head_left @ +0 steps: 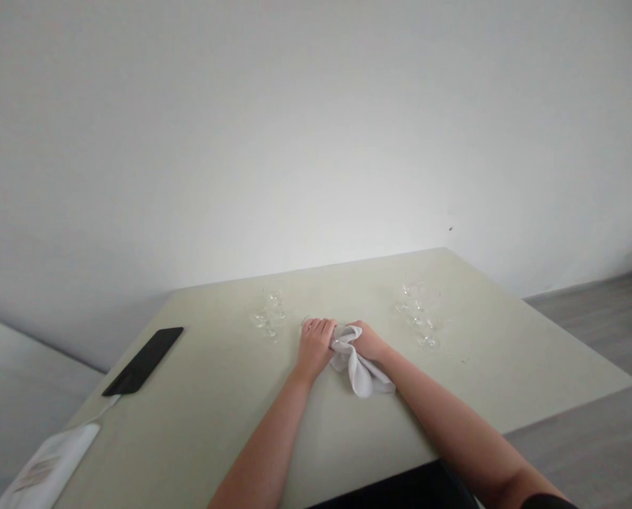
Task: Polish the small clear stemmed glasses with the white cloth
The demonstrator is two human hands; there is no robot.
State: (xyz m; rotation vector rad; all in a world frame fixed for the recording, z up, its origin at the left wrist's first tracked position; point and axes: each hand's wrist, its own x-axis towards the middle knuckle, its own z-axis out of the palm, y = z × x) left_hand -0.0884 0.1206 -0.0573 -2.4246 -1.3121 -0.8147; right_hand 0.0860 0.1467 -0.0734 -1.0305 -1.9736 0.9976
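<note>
My left hand [314, 344] is closed around a clear glass [306, 324], of which only a bit shows past my fingers. My right hand [367, 342] grips a white cloth [356, 365] pressed against that glass; the cloth's loose end trails onto the pale table [204, 410]. Both hands meet at the table's middle. A group of clear stemmed glasses [269, 316] stands just left of my hands, and another group of glasses [420, 317] stands to the right.
A black phone [143, 360] lies flat at the table's left. A white packet [48, 468] with a thin cable lies at the near left corner. A white wall runs behind the table. Grey floor shows at the right.
</note>
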